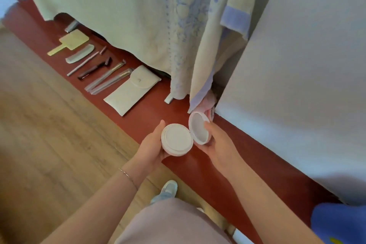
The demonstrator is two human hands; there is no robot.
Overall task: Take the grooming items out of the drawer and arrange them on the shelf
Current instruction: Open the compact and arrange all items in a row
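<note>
Already a row of grooming items lay along the red shelf [150,113], each set parallel and angled the same way, apparently so that every piece stayed visible and separate. Farthest left was the yellow hand mirror [69,44], then the pale comb [80,56], a thin pink stick [83,63], a dark razor [95,68] and two long wrapped tools [108,81], with the white snap pouch [132,90] closing the line just beside them. Hanging towels [138,16] draped over the back of the shelf, which probably explains why the items sat toward its front edge.

Further right, over a bare stretch of shelf past the pouch, the left hand [151,147] cradled the base of a round white compact [177,139], fingers curled under and around it. The right hand [216,140] pinched the hinged lid [199,128], thumb on its inner face, holding it swung open, seemingly to check the contents before setting it down. Neither hand was free. The compact was not yet on the shelf; my guess is that it would go next in line, closed first so it lies flat. The drawer was out of view.
</note>
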